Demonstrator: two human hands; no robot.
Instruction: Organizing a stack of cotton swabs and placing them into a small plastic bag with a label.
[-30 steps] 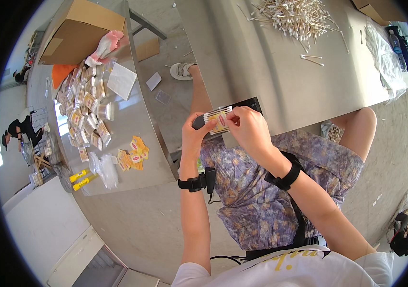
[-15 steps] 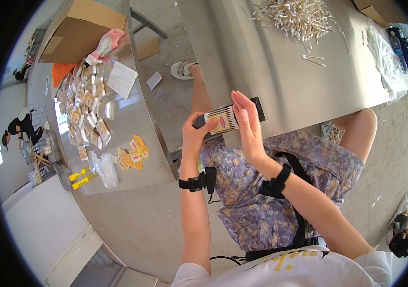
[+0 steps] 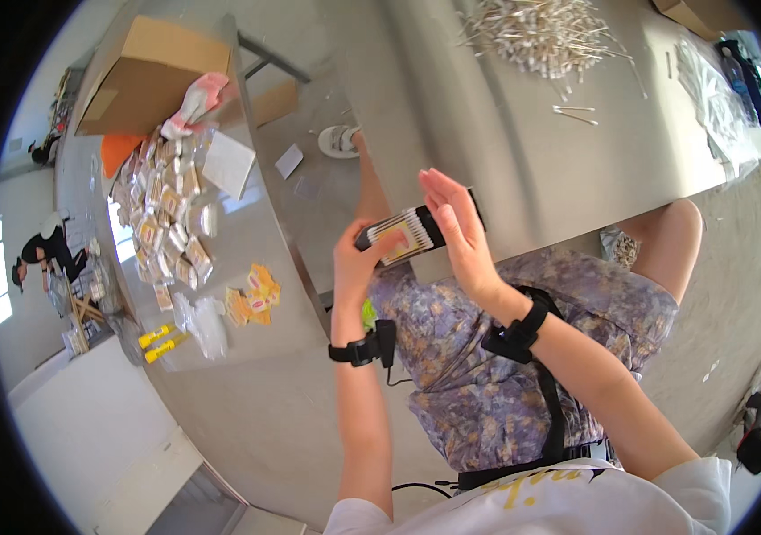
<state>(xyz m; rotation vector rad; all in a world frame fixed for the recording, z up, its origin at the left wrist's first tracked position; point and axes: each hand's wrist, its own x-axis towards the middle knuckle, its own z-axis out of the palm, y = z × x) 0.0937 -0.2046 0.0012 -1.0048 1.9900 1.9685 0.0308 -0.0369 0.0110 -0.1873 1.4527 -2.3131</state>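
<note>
My left hand point(image 3: 353, 266) is closed around a row of cotton swabs point(image 3: 405, 223) with a yellow label, its thumb pressed on the label. The swabs lie on a long black holder point(image 3: 429, 225) at the near edge of the metal table. My right hand point(image 3: 467, 248) stands beside the swabs with its fingers stretched out, edge-on over the holder's right part. Whether its palm touches the holder is hidden. A big heap of loose cotton swabs point(image 3: 536, 37) lies farther up the table, with a few stray swabs point(image 3: 575, 114) nearer.
On the left table are many packed swab bundles point(image 3: 166, 209), yellow labels point(image 3: 255, 296), clear plastic bags point(image 3: 200, 325), two yellow tubes point(image 3: 164, 346) and a cardboard box point(image 3: 153, 76). Plastic sheeting point(image 3: 710, 107) lies at the right. Another person point(image 3: 49, 245) is far left.
The swabs and my left hand have shifted slightly left, and more of the black holder shows between the swabs and my right hand. My right hand has moved slightly left, fingers still straight.
</note>
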